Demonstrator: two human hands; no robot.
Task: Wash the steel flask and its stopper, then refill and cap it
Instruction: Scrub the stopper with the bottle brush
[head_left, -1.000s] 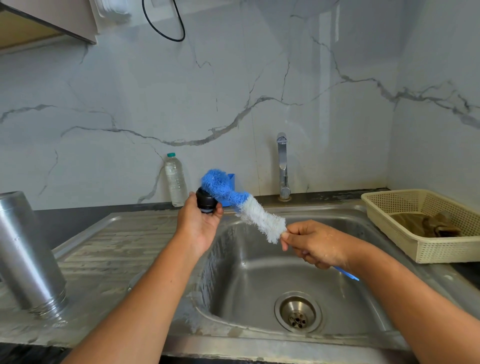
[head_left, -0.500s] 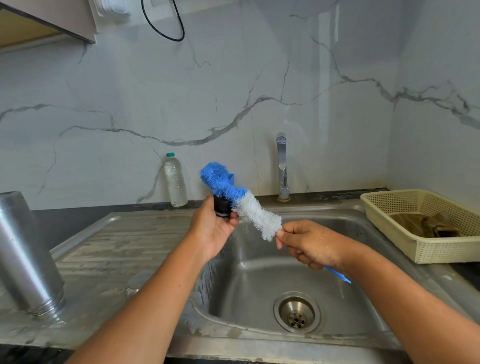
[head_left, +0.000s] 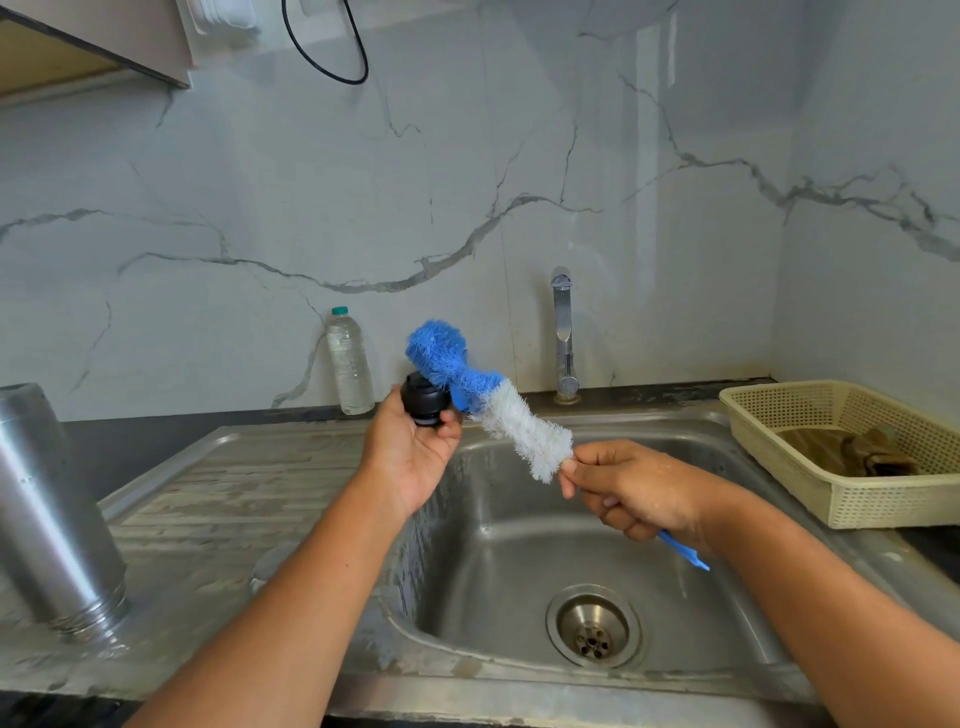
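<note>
Stopper (head_left: 423, 405) is small, black and round; it sits up in the fingertips of the left hand (head_left: 410, 457), whose fingers and thumb curl round it from below, just above the back left corner of the sink (head_left: 498, 551).

The right hand (head_left: 634, 488) has its fingers curled round the thin handle of the brush (head_left: 514, 431), pinching it right under the white bristles; the blue fluffy end bends over the top of the stopper and touches it.

What could go wrong: the stopper looks wet and the hold on it is small, so a hard push from the brush could pop it out; it would then drop into the sink or bounce on the draining board (head_left: 234, 493); the brush is bendy, so it may slide off and miss the dirt.

The steel flask (head_left: 47, 519) stands well apart at the far left, mouth down; a swinging left elbow could knock it over.

The stopper's wide end seems to point up and a bit left, its narrow end down into the palm; the flask's long side runs up and down; the brush runs from the right hand up and left.
</note>
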